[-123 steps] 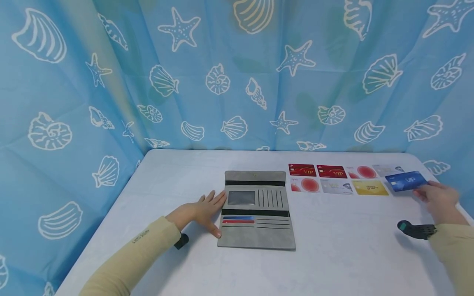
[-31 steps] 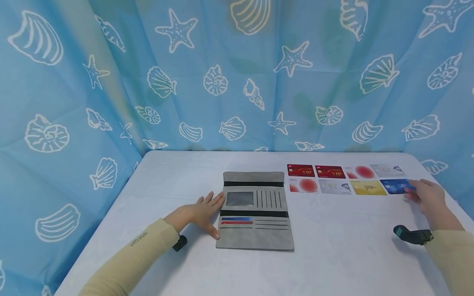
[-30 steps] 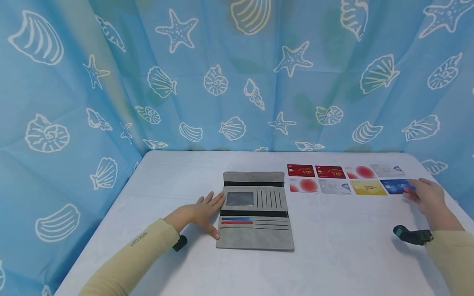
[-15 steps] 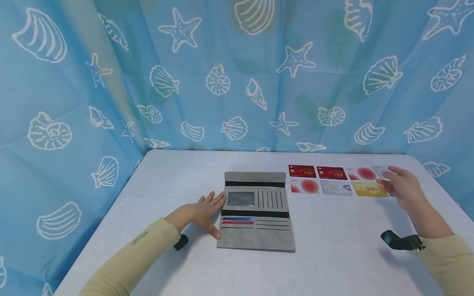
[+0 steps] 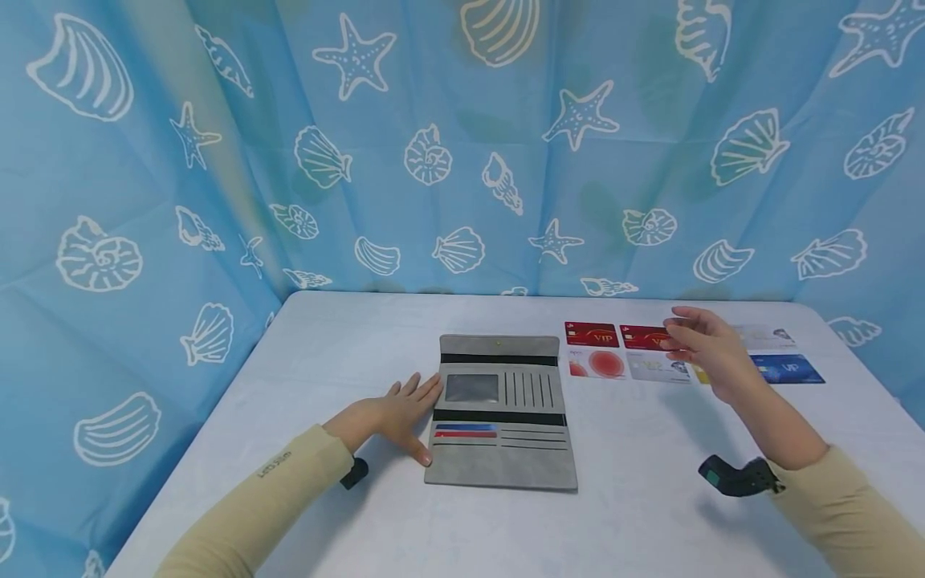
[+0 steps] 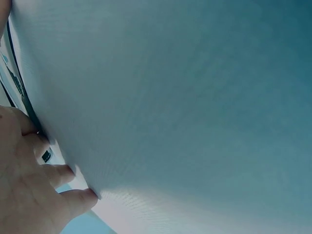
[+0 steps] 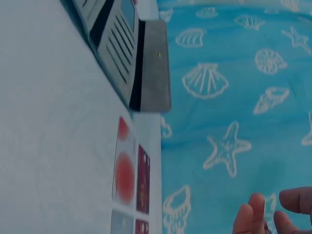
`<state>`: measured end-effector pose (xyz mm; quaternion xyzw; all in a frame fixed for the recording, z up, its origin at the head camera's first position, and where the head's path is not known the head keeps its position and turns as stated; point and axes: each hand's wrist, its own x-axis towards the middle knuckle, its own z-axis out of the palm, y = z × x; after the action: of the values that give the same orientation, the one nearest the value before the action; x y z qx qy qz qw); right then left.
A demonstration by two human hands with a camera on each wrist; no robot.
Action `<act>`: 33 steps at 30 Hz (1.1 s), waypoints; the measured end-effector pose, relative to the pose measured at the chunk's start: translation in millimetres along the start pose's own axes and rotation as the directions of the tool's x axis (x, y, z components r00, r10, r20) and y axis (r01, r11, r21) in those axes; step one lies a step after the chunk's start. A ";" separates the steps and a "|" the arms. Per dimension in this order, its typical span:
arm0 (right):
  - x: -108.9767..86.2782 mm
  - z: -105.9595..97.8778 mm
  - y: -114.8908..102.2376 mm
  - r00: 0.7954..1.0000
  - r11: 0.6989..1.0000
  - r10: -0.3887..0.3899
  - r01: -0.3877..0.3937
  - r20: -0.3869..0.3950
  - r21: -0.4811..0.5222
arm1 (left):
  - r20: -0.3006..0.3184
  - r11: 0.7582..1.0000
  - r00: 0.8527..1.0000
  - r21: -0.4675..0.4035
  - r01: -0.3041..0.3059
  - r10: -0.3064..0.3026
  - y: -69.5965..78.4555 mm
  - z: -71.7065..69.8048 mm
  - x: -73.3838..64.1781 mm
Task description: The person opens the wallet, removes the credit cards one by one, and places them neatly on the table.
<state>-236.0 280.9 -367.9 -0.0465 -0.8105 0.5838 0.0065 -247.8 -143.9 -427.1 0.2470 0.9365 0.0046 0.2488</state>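
Note:
In the head view a grey wallet [image 5: 499, 470] lies unfolded, with a blue and a red card edge showing in its lower left slots. My left hand [image 5: 401, 417] rests flat with spread fingers against its left side. My right hand [image 5: 711, 353] hovers over the card rows, fingers loosely bent, holding nothing. The blue card [image 5: 791, 369] lies at the right end of the near row. Beneath my right hand the gold card [image 5: 699, 375] is mostly covered. In the right wrist view the fingertips [image 7: 243, 219] and thumb stand apart.
Two red VIP cards [image 5: 592, 335], a white card with a red circle [image 5: 598, 364] and a silver card [image 5: 658, 367] lie right of the wallet. Another silver card [image 5: 766, 336] is at the far row's right end. A blue shell-patterned curtain [image 5: 426, 201] hangs behind the white table.
My right hand held the blue card earlier, laid it at the near row's right end and let go. It has since moved left over the cards. My left hand has stayed put.

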 end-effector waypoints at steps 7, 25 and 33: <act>-10.1 32.8 -15.8 0.996 0.997 -0.071 0.071 0.046 0.007 | -0.006 1.000 1.000 0.012 -0.004 0.004 0.9 -0.1 -0.7; -18.6 99.8 -33.7 0.981 0.991 -0.092 0.106 0.168 -0.077 | 0.019 0.999 1.000 0.040 -0.012 0.011 -1.4 -0.3 0.1; -25.1 123.8 -29.6 0.964 0.987 -0.095 0.125 0.249 -0.105 | 0.011 1.000 1.000 0.010 -0.022 0.022 -2.5 -1.0 0.4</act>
<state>-221.0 152.4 -378.1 0.0704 -0.8402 0.5340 -0.0633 -249.7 -145.8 -426.8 0.2586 0.9324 0.0010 0.2525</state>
